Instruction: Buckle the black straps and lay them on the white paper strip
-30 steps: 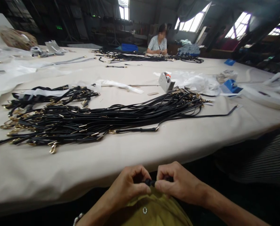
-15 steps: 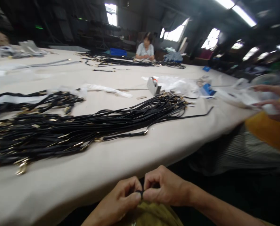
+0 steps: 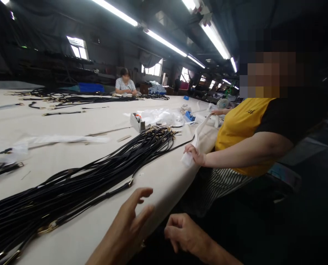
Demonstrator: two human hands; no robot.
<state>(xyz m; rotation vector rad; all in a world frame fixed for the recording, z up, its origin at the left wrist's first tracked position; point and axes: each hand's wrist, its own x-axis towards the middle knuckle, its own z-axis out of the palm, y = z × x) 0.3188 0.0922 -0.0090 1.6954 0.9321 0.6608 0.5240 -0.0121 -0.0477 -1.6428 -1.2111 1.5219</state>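
Observation:
My left hand [image 3: 132, 217] reaches over the front edge of the table, its thumb and fingers spread and nothing visible between them. Close beyond it lies a black strap [image 3: 97, 200] with gold buckles, the nearest thing to that hand. A small gold-coloured bit [image 3: 143, 243] shows below the left hand, too blurred to name. To the right, past the table edge, my right hand [image 3: 187, 232] hangs with its fingers loosely curled and gaps between them; I see nothing in it. A long bundle of black straps [image 3: 106, 162] with gold fittings stretches diagonally across the table.
A co-worker in a yellow and black shirt [image 3: 242, 121] stands at the right, handling white wrapping [image 3: 198, 134] at the edge of the cloth-covered table [image 3: 164, 180]. Tape dispensers [image 3: 138, 122] and clear plastic [image 3: 164, 117] lie behind the bundle. Another person [image 3: 125, 84] sits across.
My view has swung right, bringing the co-worker fully in. My hands, earlier pinched together at a small black piece, have separated; the left has opened and risen toward the table.

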